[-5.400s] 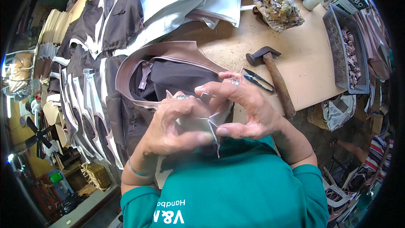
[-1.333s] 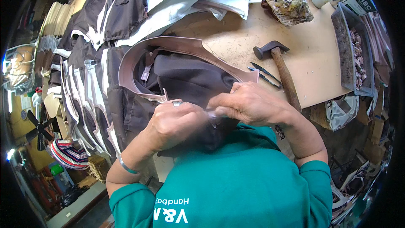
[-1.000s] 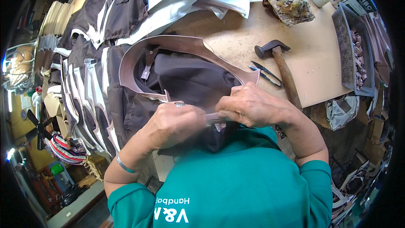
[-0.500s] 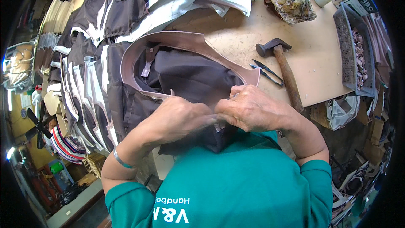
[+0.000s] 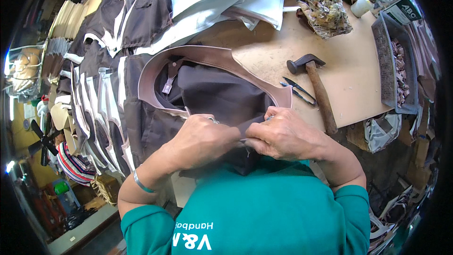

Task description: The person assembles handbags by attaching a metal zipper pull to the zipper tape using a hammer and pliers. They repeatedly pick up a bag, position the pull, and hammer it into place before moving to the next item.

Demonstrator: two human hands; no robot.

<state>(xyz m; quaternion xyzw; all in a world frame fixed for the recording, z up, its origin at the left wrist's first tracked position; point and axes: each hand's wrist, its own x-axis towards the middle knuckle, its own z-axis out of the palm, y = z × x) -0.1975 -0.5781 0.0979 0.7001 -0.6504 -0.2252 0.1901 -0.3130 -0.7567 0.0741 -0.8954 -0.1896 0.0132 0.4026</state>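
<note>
A bag [image 5: 222, 87] with a dark brown fabric body and a dusty-pink leather rim lies in front of me, at the near side of the table. Inside it, a small pink leather tab [image 5: 171, 76] with a metal clasp hangs from the rim. My left hand [image 5: 203, 134], slightly blurred, is closed at the near edge of the bag. Beside it my right hand [image 5: 285, 134] pinches the same edge, thumb and fingers pressed together. The two hands nearly meet; the fabric between them is mostly hidden by the fingers.
On the table to the right are a wooden-handled hammer [image 5: 318, 89] and dark thread snips [image 5: 298, 90]. A grey basket [image 5: 388, 66] of small pink pieces stands beyond them. Dark cut pieces with white edging [image 5: 101, 104] pile up at left; pale sheets [image 5: 207, 9] lie behind.
The whole view has shifted slightly, so table and bag sit a little lower. Both hands stay at the bag's near edge; the left hand has turned a little, showing a ring.
</note>
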